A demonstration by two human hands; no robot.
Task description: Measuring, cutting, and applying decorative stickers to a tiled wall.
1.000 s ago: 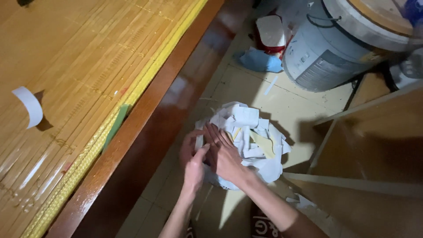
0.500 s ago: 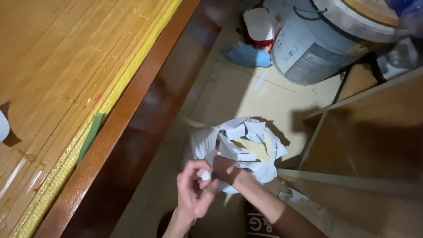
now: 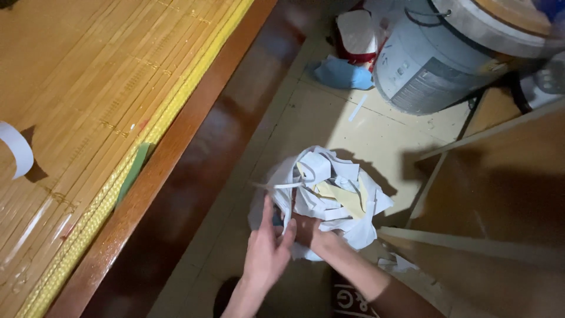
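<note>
A heap of white and pale yellow paper scraps lies in a crumpled white plastic bag on the tiled floor. My right hand is at the near edge of the heap, with its fingers curled around the bag and scraps. Just to its left, my left hand has its fingers spread and stretched upward, touching the bag's left side. A thin white strip sticks out of the heap above my left fingers.
A bamboo mat on a dark wooden frame fills the left, with a curled white strip on it. A grey bucket, a blue cloth and a white-and-red container stand beyond. Wooden boards lean at right.
Both hands have slid from on top of the heap to its near edge. My left hand went from curled to spread fingers.
</note>
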